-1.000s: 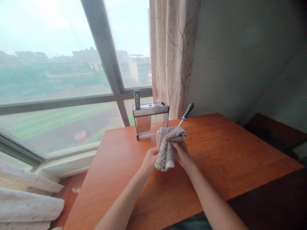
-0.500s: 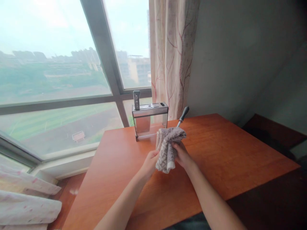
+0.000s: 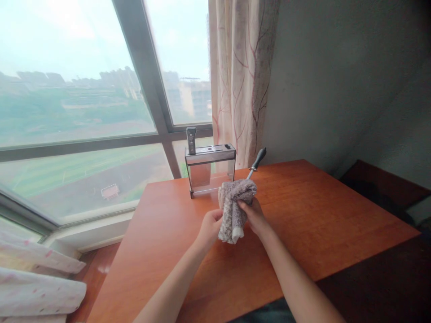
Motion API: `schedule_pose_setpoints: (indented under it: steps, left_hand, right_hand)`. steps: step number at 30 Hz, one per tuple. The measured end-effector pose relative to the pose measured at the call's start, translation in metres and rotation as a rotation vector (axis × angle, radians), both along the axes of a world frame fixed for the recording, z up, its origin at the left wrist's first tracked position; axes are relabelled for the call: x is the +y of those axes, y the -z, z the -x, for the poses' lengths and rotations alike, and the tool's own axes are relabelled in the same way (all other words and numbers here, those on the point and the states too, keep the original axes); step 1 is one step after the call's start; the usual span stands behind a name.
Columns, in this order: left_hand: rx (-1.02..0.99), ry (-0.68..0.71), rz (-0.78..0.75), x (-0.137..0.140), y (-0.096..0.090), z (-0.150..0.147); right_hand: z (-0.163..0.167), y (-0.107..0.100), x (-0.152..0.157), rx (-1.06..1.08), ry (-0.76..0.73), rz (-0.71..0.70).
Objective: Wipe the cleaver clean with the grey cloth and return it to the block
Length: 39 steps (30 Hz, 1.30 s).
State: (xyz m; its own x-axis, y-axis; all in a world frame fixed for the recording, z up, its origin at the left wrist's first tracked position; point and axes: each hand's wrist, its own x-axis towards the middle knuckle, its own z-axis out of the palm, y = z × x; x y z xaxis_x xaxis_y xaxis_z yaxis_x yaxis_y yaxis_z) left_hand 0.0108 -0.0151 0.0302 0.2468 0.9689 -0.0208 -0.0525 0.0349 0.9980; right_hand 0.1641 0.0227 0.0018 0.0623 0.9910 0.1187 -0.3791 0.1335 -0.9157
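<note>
A folded grey-beige towel (image 3: 232, 211) is held in front of me above the table. My right hand (image 3: 255, 217) is closed on the towel's right side, thumb pressed on top of the cloth. On the left edge, my left hand (image 3: 210, 226) pinches the towel, its fingertips partly hidden. A honing steel (image 3: 258, 159) leans up to the right out of the cloth, its dark handle, guard and a short length of metal rod showing. The rest of its rod is hidden by the towel.
Behind the towel stands a clear-sided knife block (image 3: 211, 154) with a black-handled knife (image 3: 191, 140) in it. These are near the far edge of the reddish-brown wooden table (image 3: 323, 215). A window (image 3: 84, 107) and a patterned curtain (image 3: 240, 80) lie beyond.
The towel and my right hand have shifted slightly left. A little more of the honing steel's guard and rod shows above the cloth. The knife block has not moved.
</note>
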Motion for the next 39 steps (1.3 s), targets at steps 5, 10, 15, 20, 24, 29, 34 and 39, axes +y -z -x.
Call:
schedule_pose_setpoints:
  steps: [5,10,15,20,24,29,34,39]
  left_hand:
    - [0.068,0.182,0.009,-0.001,0.003,0.001]
    - [0.062,0.178,0.033,-0.002,0.008,-0.002]
    - [-0.028,0.09,0.086,-0.002,0.009,-0.002]
    - [-0.018,0.016,0.065,0.0,0.008,-0.001]
    - [0.036,0.06,-0.057,0.003,0.006,0.004]
    - [0.161,0.191,-0.179,0.003,0.003,0.013]
    - [0.171,0.194,-0.122,0.002,0.006,0.01]
    - [-0.066,0.178,0.011,-0.001,0.003,0.004]
  right_hand:
    - [-0.007,-0.005,0.007,0.21,0.096,0.063]
    - [-0.008,-0.006,0.009,0.247,0.097,0.088]
    - [-0.002,0.004,0.002,0.026,-0.116,0.051]
    - [0.0,0.005,0.0,-0.125,-0.123,-0.013]
    - [-0.002,0.003,0.0,-0.112,-0.05,-0.001]
    - [-0.005,0.001,0.002,-0.042,0.02,-0.001]
    - [-0.01,0.001,0.01,0.25,0.052,0.081]
    - [-0.015,0.004,0.011,0.453,-0.12,0.122]
